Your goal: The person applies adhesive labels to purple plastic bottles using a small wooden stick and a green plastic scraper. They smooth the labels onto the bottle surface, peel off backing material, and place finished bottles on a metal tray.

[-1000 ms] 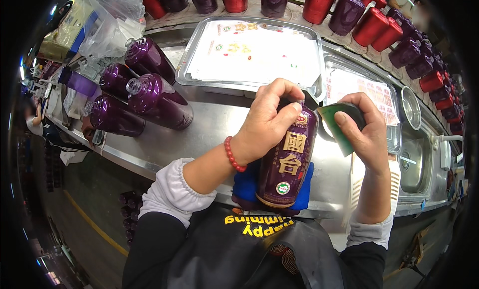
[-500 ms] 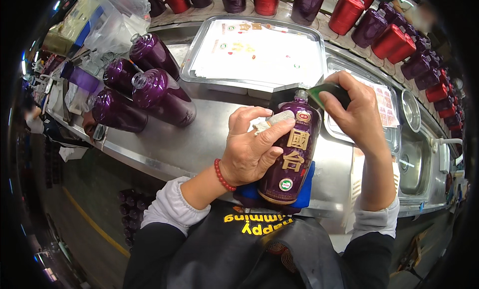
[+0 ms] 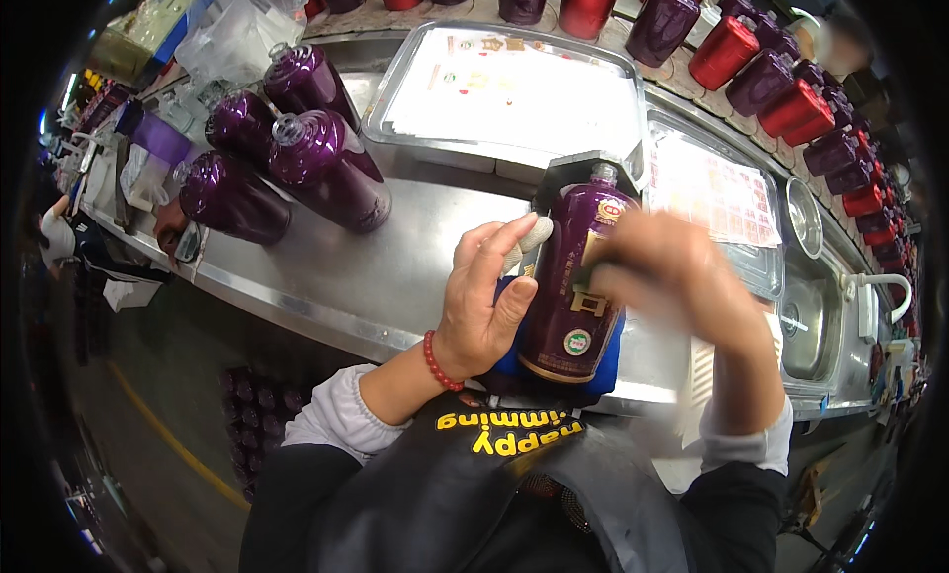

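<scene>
A purple bottle [image 3: 559,321] with gold characters and a round green-and-white mark lies tilted in front of me, neck pointing away. Its lower end rests on a blue cloth [image 3: 605,360], and its neck sits by a dark angular stand [image 3: 563,168]. My left hand [image 3: 484,291] is open at the bottle's left side, fingers stretched out; a whitish wrap covers one fingertip. Over the bottle's front, my right hand [image 3: 657,266] is smeared by motion and closed on a flat dark green piece, of which only a sliver shows. It hides part of the gold characters.
Several purple bottles [image 3: 331,173] stand at left on the steel counter [image 3: 435,227]. A tray [image 3: 381,128] with white decal sheets lies beyond, and another sheet [image 3: 712,197] at right. A sink [image 3: 811,326] is at far right. Purple and red bottles line the curved back ledge.
My right hand has come from beside the bottle's neck down onto its front. My left hand's fingers have drawn back from the front to the left edge. The bottle appears turned slightly.
</scene>
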Demonstrator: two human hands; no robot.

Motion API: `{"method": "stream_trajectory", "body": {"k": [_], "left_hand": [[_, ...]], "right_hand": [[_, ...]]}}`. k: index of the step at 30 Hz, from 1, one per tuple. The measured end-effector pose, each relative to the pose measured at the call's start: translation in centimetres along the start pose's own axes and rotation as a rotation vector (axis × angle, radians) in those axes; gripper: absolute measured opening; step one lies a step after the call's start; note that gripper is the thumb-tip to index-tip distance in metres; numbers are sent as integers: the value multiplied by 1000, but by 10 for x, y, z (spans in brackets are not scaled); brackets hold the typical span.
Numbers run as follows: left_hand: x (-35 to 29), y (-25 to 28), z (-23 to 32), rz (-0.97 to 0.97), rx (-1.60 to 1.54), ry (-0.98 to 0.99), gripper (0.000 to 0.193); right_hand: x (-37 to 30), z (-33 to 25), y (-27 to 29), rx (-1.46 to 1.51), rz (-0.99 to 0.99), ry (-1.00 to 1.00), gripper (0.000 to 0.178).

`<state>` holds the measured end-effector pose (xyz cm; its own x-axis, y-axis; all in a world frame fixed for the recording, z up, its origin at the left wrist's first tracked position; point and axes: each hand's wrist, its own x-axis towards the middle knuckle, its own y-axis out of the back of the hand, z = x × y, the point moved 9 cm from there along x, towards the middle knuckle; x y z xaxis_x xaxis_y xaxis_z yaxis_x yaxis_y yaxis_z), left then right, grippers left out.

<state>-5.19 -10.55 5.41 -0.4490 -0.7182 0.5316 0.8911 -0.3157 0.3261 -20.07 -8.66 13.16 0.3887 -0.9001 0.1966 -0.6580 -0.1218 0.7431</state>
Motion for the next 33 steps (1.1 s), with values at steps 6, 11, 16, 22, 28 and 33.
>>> {"method": "stream_trajectory", "body": {"k": [6,11,16,22,28,33], "left_hand": [[-3,6,11,45,12,-106,48],[0,2,11,46,18,-158,41],[18,7,8,46,17,-140,39],[48,-13,32,-144,329,-442,39],[65,-11,0,12,5,-181,30],[75,-11,-5,3,-21,-110,20]], "right_hand": [[4,-6,26,-72,146,-31,18],[-4,12,49,-744,527,34,12],[-31,-46,-12,-143,134,213,31],[-73,66,6,586,544,-550,16],[-60,104,17,802,484,-574,20],[-40,105,18,841,316,-573,19]]}}
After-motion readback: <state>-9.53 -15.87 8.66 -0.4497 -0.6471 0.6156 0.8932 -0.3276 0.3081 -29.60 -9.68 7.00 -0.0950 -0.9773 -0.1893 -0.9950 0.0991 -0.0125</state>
